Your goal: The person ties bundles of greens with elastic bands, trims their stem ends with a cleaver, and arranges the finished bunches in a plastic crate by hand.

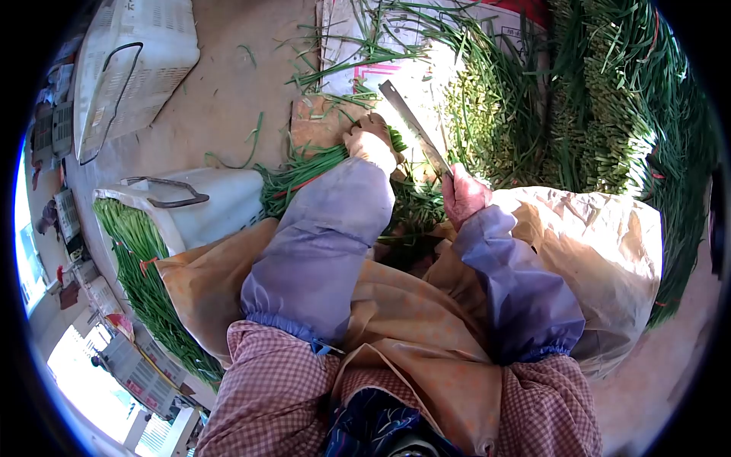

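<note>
My left hand is closed over a bunch of garlic chives. The green leaves trail out to its left, with a red tie around them, and pale stem ends show just right of my fingers. Under and behind this hand lies a wooden board. In my right hand is the handle of a long knife. Its blade points up and to the left, apart from the bunch, with the tip beyond my left hand. Loose chive trimmings lie between my two hands.
Large stacks of chives fill the right side. More chives lie on a printed white sheet ahead. A white crate stands at my left beside tied chives; another white crate is farther off. An apron covers my lap.
</note>
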Tool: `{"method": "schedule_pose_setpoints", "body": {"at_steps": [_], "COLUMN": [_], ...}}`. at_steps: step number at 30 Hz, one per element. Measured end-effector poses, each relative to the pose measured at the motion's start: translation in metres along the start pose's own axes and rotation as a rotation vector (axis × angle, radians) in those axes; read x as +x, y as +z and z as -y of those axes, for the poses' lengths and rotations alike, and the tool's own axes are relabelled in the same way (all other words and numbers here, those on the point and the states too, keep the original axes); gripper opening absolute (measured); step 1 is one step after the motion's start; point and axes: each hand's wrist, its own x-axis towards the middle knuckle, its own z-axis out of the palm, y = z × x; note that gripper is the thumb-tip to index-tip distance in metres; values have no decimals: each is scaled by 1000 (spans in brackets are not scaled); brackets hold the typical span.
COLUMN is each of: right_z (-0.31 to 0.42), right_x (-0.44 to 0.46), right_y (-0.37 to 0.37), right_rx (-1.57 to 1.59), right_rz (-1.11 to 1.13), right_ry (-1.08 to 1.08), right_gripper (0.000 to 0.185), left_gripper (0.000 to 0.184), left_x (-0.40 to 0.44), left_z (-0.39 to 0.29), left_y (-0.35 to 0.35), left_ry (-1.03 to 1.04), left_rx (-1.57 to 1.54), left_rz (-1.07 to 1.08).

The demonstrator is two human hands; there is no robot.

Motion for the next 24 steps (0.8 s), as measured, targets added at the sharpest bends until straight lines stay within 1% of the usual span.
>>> {"method": "schedule_pose_setpoints", "body": {"at_steps": [2, 4, 5, 8, 11, 14, 15, 18, 21, 23, 24], "right_z": [-5, -3, -5, -15, 8, 8, 7, 12, 10, -55, -63], "right_x": [-2, -4, -4, -5, 7, 9, 9, 13, 23, 24, 30], "right_y": [4, 3, 5, 10, -5, -1, 1, -2, -4, 26, 33], "right_rx": [-89, -267, -278, -315, -402, -427, -436, -437, -511, -456, -846], "right_rz": [-22, -4, -14, -52, 173, 152, 117, 215, 300, 22, -2], "right_ry": [-56, -120, -131, -166, 3, -3, -9, 106, 120, -329, -592], "right_gripper": [10, 11, 11, 13, 15, 19, 19, 20, 17, 19, 18], "left_gripper": [99, 96, 92, 96, 60, 47, 41, 45, 44, 42, 41], "left_x": [1, 2, 1, -1, -2, -2, -3, 2, 6, 9, 7], "left_z": [-1, 0, -2, -1, -4, -4, -4, -7, -3, -4, -6], "left_y": [7, 7, 6, 6, 9, 5, 9, 14, 19, 16, 11], "left_ry": [16, 13, 11, 18, 27, 33, 42, 27, 99, 78, 66], "left_rx": [-7, -11, 2, -19, 65, 62, 83, 113, 177, 125, 98], "left_rz": [-25, -17, -14, -54, -93, -56, -110, -78, -66, -35, -21]}}
